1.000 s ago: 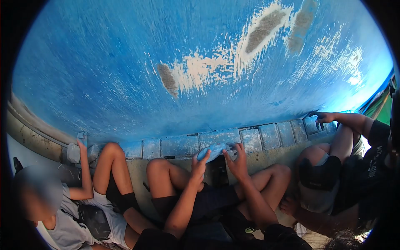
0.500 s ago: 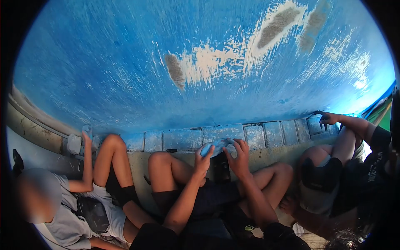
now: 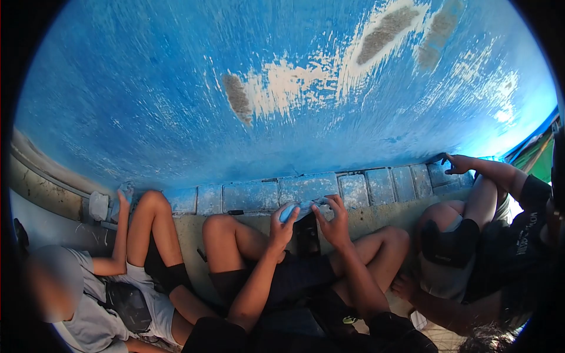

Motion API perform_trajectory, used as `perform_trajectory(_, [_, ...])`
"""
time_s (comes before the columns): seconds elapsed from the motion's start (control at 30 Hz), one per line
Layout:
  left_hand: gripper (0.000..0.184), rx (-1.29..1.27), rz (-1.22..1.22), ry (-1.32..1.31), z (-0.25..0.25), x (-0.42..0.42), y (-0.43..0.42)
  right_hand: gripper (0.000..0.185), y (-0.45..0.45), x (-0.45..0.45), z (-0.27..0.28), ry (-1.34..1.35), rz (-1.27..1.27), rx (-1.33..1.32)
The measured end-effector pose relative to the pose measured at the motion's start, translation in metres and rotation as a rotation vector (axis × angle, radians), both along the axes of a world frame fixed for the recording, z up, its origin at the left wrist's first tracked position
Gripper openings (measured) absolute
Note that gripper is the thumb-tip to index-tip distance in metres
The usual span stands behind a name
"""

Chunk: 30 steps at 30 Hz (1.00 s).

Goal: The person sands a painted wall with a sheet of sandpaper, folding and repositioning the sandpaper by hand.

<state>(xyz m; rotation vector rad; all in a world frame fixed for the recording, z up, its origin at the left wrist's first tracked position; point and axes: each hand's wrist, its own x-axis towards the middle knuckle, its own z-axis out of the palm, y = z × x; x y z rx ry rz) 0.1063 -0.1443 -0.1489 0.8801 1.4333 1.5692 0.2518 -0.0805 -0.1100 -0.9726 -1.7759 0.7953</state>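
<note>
A crumpled light blue piece [image 3: 288, 212], with a clear, film-like part toward its right end, is held up between both hands over the bent knees. My left hand [image 3: 282, 226] is closed round its left end, thumb on top. At the other end, my right hand [image 3: 333, 221] pinches the clear part between thumb and fingers. What exactly the piece is cannot be made out. Just below the hands a dark object [image 3: 306, 235] stands between the legs. A small black item [image 3: 235, 212] lies at the front edge of the bricks.
Ahead rises a blue wall [image 3: 176, 88] with scraped white and grey patches. Grey bricks [image 3: 251, 197] run along its foot. A person in grey [image 3: 94, 300] sits at the left, a hand near the wall. Another in black [image 3: 506, 253] sits at the right, one hand at the wall.
The view has shifted slightly. The blue piece looks more bunched up in my left hand, and both hands stay on it. The right-hand person's fingers at the wall have changed pose.
</note>
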Motion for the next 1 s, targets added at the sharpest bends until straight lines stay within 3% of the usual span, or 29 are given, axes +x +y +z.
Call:
perform_trajectory(0.17, [0.030, 0.010, -0.001, 0.148, -0.004, 0.000, 0.002, 0.020, 0.001, 0.003, -0.004, 0.004, -0.017, -0.126])
perform_trajectory(0.43, [0.029, 0.039, -0.004, 0.274, -0.003, 0.001, 0.002, 0.015, 0.005, 0.003, -0.008, -0.063, 0.018, -0.015])
perform_trajectory(1.0, [0.029, -0.003, 0.042, 0.256, -0.007, -0.002, 0.006, 0.012, 0.015, -0.001, -0.021, -0.174, 0.016, 0.078])
